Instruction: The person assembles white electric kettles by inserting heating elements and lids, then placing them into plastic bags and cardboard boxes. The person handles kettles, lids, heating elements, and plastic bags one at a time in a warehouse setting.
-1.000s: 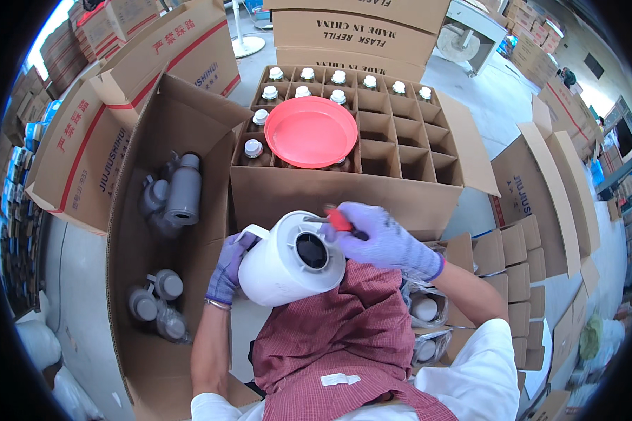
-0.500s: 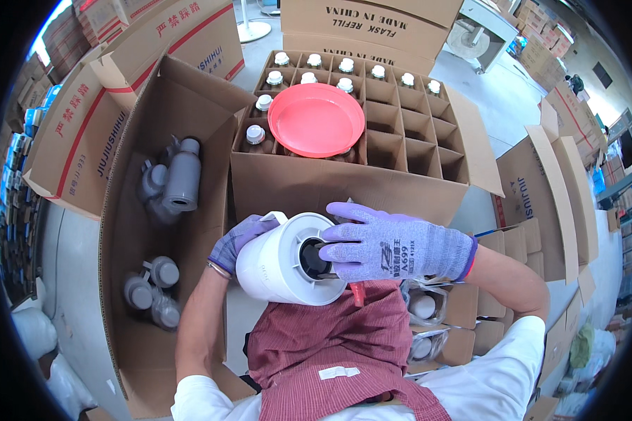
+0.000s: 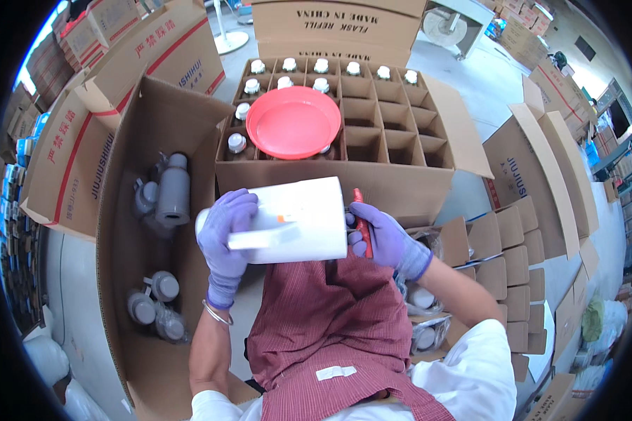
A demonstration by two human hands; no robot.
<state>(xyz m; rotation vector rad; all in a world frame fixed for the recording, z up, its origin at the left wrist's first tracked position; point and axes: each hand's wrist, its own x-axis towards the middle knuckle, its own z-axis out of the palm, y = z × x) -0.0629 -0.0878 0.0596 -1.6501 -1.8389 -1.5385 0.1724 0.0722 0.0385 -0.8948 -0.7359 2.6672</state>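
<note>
A white vacuum jug (image 3: 305, 210) lies on its side in the air above my lap, its base facing right and its handle toward me. My left hand (image 3: 226, 242) is closed round its left end, beside the handle. At the base end, my right hand (image 3: 390, 242) grips a red-handled tool (image 3: 364, 231) that looks like pliers. Its dark head is partly hidden at the jug's base, and I cannot tell whether it touches. A maroon striped apron (image 3: 330, 316) lies beneath the jug.
Ahead stands a divided carton (image 3: 330, 182) of white-capped flask refills, a red plastic dish (image 3: 295, 123) resting on top. On the left, a deep carton (image 3: 203, 133) holds several grey jugs (image 3: 173, 196). Cardboard dividers (image 3: 516, 259) and plastic-wrapped pieces (image 3: 423, 298) sit at the right.
The jug has turned from its base facing up toward me to lying sideways, base right. My right hand has drawn back from the base opening, and the red handles now show upright.
</note>
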